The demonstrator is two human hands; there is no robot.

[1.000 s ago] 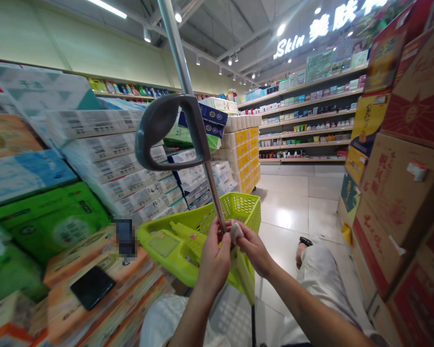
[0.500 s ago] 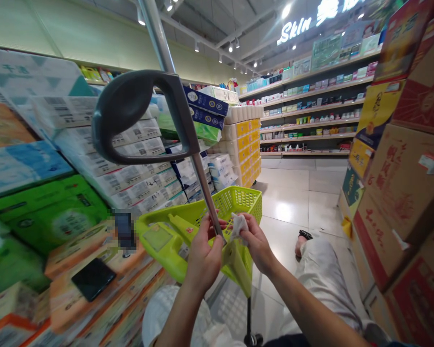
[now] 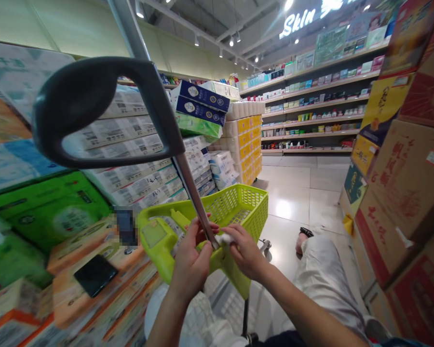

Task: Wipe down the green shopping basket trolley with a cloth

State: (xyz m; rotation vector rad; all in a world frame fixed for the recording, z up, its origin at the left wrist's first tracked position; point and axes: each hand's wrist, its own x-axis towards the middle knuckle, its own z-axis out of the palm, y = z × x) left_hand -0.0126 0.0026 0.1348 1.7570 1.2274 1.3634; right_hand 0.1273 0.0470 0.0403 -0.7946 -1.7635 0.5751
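A grey plastic handle (image 3: 130,159) on a metal pole (image 3: 192,185) slants across the view, tilted left. The pole runs down into the lime green basket cart (image 3: 256,202). My left hand (image 3: 192,255) is closed around the pole's lower end, thumb in front and fingers behind. Pinched in my right hand (image 3: 246,253) is a crumpled white tissue (image 3: 224,239), pressed against the foot of the pole at the basket's rim. My right fingers partly hide the tissue.
Left stand stacked tissue packs (image 3: 137,130) and orange packs (image 3: 72,289) with a black phone (image 3: 96,274) on top. Cardboard cartons (image 3: 408,178) rise on the right. My legs in pale trousers (image 3: 321,274) flank the cart. Stocked shelves (image 3: 311,120) line the back.
My right hand has brought the tissue down and left, from beside the pole to its foot. The pole's handle has shifted left and looks closer. The left hand stays at the pole.
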